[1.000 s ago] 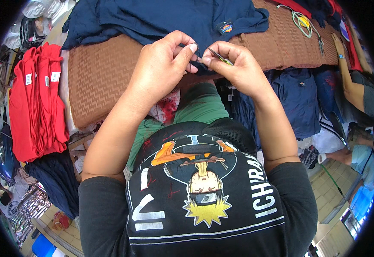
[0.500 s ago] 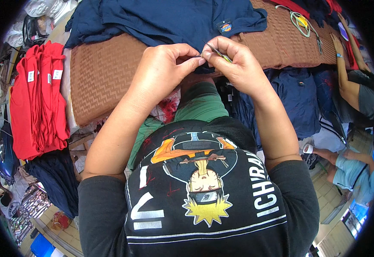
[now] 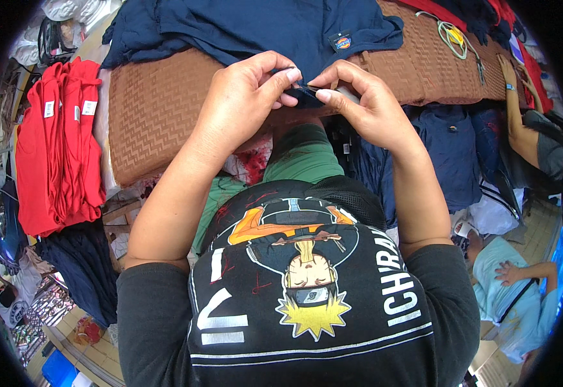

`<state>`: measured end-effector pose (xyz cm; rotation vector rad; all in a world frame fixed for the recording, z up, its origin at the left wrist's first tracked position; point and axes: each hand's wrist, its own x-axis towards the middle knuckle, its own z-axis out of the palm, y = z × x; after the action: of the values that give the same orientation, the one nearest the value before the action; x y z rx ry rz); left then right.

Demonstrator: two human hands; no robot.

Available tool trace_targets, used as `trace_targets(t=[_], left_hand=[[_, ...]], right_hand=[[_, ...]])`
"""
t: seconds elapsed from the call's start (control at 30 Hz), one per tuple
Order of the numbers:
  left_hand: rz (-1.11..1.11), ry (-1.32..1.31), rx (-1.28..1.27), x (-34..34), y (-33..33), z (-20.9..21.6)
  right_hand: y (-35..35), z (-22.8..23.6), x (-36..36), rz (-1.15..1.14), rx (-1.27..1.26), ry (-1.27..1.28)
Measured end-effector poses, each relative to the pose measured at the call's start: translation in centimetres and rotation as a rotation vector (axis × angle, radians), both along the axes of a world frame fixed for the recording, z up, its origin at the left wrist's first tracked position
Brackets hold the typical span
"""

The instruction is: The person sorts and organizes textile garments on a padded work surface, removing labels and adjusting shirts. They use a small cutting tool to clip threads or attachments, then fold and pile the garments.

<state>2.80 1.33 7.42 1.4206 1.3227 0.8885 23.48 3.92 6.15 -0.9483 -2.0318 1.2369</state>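
A navy blue garment [image 3: 255, 26] lies spread over the far side of the brown-covered table, its lower edge hanging toward me between my hands. My left hand [image 3: 246, 90] is closed at that edge, thumb and index finger pinching the dark cloth. Close beside it, my right hand [image 3: 359, 97] is closed on a small pair of thread snips [image 3: 312, 86], whose dark blades point at the pinched cloth. The fingers hide most of the snips. A hang tag [image 3: 341, 42] lies on the garment to the right of my hands.
Brown patterned cloth [image 3: 159, 116] covers the table. Folded red garments [image 3: 59, 155] hang at the left, and navy garments [image 3: 446, 155] hang at the right. A looped pale cord [image 3: 450, 32] lies at the far right, near another person's arms [image 3: 517, 109]. Another person [image 3: 520, 290] is at lower right.
My left fingers have shifted up slightly along the cloth. My right hand has turned and lowered a little, with the snips' blades now toward the left hand. The person at lower right has moved.
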Motion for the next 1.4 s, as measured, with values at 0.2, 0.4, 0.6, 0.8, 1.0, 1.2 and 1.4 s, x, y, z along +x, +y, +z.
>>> trace_targets(t=[0.2,0.4,0.6,0.8,1.0,1.2,1.4], left_hand=[[-0.017,-0.027,-0.03,0.0,0.0,0.0],[0.001,-0.053,-0.045,0.0,0.1,0.1],[0.002,-0.032,-0.039,0.2,0.2,0.3],[-0.006,-0.023,-0.03,0.4,0.2,0.4],[-0.012,-0.005,-0.03,0.5,0.3,0.4],[-0.544,0.03,0.121,-5.4,-1.0,5.4],[-0.187,0.649,0.245,-5.1,-3.4,-0.9]], right_hand=[[-0.3,0.2,-0.7,-0.022,-0.002,0.019],[0.1,0.1,-0.3,-0.01,0.001,0.001],[0.4,0.8,-0.7,0.024,0.146,-0.06],[0.7,1.1,-0.8,0.05,0.235,-0.088],[0.8,1.1,-0.7,0.065,0.267,-0.136],[-0.2,1.0,-0.1,-0.028,0.292,-0.163],[-2.0,-0.4,-1.3,-0.012,0.393,-0.293]])
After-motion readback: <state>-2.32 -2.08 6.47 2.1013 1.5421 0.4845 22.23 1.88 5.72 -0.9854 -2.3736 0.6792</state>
